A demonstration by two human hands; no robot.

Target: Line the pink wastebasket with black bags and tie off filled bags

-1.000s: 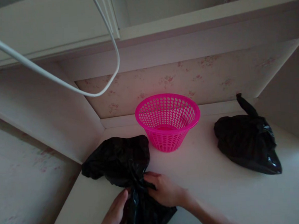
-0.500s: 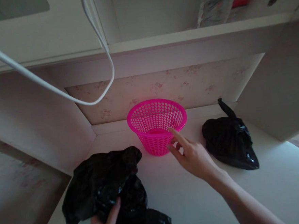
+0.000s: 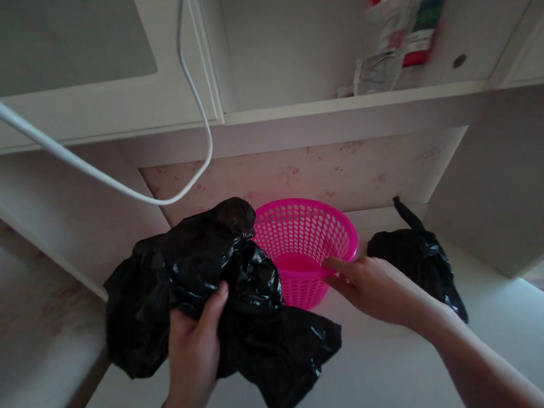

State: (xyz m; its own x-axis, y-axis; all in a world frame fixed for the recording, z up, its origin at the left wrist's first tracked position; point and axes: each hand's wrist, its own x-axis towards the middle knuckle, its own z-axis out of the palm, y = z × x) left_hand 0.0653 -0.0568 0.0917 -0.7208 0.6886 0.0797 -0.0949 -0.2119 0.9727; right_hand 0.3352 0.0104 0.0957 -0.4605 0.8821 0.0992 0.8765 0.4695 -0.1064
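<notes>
Standing at a pale desk (image 3: pixel 404 369) under a shelf (image 3: pixel 339 103), white cable (image 3: pixel 112 181) hanging at the left. Holding up a black bag (image 3: pixel 203 283) in the left hand (image 3: pixel 195 346), fingers (image 3: pixel 213 301) closed on its crumpled plastic, the bag off the surface and touching the pink basket (image 3: pixel 303 251). Gripping the basket's near rim with the right hand (image 3: pixel 375 287), fingers narrow. Seemingly still early: basket looking empty, bag not yet in it. Lying tied at the right, a second bag (image 3: pixel 415 256).
</notes>
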